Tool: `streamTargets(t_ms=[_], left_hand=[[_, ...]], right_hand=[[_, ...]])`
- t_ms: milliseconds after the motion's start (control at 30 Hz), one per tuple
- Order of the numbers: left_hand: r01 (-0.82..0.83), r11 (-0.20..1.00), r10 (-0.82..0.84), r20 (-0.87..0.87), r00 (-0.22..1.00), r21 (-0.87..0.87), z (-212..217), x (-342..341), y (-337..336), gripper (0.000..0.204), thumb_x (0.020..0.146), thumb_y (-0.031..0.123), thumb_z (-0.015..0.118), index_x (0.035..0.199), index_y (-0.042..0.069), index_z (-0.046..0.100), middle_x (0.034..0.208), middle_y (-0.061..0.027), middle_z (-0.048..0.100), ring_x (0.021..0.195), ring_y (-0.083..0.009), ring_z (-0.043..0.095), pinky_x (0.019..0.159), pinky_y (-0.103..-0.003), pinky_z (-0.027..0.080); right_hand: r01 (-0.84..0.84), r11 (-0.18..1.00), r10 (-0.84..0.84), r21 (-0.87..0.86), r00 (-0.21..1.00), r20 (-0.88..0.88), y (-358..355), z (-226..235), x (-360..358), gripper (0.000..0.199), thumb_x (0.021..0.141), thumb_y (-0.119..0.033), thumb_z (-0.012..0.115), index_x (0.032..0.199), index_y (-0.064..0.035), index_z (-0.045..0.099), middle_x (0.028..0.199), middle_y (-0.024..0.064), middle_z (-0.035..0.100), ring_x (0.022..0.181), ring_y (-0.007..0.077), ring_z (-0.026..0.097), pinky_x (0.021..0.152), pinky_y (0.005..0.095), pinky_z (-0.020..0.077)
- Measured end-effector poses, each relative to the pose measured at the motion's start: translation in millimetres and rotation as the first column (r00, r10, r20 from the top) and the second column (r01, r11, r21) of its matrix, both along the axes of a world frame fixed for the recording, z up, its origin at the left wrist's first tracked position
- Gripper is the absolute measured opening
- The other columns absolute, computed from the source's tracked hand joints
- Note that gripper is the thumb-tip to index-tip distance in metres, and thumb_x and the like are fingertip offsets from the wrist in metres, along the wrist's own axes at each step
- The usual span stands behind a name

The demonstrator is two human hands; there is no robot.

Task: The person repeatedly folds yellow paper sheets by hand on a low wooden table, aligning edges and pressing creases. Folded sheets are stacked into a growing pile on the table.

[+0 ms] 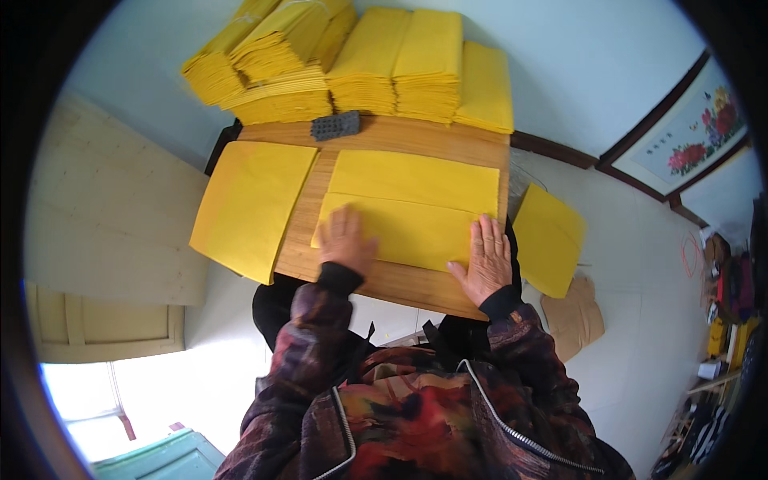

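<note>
We have left hand [346,240] and right hand [486,260] flat, fingers spread, gripping nothing, pressing folded yellow sheet [412,210] on wooden board [400,284]. Fold looks mid-crease. Folded stacks [352,64] behind, flat sheet [250,204] left waiting.

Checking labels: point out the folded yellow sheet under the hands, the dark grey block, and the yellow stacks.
folded yellow sheet [416,210], head view, bare middle of its near flap.
dark grey block [335,126], head view, centre of its top.
yellow stacks [400,64], head view, top sheet of middle stack.
</note>
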State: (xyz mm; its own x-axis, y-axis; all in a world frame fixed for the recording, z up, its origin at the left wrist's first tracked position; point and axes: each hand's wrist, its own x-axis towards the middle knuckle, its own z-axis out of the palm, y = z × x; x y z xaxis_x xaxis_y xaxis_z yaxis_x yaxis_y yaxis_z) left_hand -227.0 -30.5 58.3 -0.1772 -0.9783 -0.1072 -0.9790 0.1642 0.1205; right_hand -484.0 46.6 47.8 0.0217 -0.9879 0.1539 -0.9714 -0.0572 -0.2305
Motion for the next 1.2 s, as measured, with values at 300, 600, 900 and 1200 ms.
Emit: streamTargets(t_ms=[300,600,900,1200], left_hand=[[0.24,0.963,-0.255,-0.128,0.958,-0.126,-13,-38,5,0.073,0.087,0.049,0.052,0.146,0.014,0.028,0.155,-0.0069,0.02,0.143,-0.0226,0.018,0.115,-0.045,0.014],[-0.024,0.992,0.008,-0.124,0.992,-0.123,-22,53,-11,0.069,0.088,0.046,0.049,0.145,0.014,0.03,0.154,-0.0065,0.022,0.143,-0.0241,0.018,0.115,-0.043,0.012],[-0.098,0.99,0.09,-0.077,0.993,-0.101,-22,37,11,0.07,0.089,0.045,0.048,0.147,0.012,0.024,0.155,-0.0074,0.02,0.143,-0.0266,0.017,0.114,-0.047,0.013],[-0.123,0.987,0.12,-0.039,0.992,-0.102,-22,42,26,0.07,0.09,0.047,0.046,0.147,0.013,0.025,0.155,-0.0059,0.019,0.143,-0.0251,0.016,0.114,-0.048,0.012]], right_hand=[[-0.02,1.0,0.02,0.009,1.0,-0.014,1,-2,-1,0.093,0.077,-0.042,0.068,0.145,-0.0016,0.019,0.153,0.017,0.017,0.142,0.0329,0.014,0.112,0.0503,0.0154],[-0.021,0.999,0.018,0.044,0.999,0.047,-1,5,-2,0.09,0.077,-0.038,0.069,0.144,0.0007,0.022,0.152,0.018,0.017,0.141,0.0349,0.015,0.112,0.0501,0.0171],[-0.355,0.935,0.351,0.006,0.927,0.135,-20,17,100,0.075,0.083,-0.045,0.061,0.14,-0.0033,0.036,0.15,0.0118,0.027,0.141,0.0287,0.02,0.113,0.0502,0.0138],[-0.06,0.987,0.053,0.15,0.997,0.05,0,-1,1,0.083,0.084,-0.049,0.059,0.146,-0.0068,0.024,0.155,0.0101,0.017,0.144,0.0273,0.011,0.114,0.0492,0.0116]])
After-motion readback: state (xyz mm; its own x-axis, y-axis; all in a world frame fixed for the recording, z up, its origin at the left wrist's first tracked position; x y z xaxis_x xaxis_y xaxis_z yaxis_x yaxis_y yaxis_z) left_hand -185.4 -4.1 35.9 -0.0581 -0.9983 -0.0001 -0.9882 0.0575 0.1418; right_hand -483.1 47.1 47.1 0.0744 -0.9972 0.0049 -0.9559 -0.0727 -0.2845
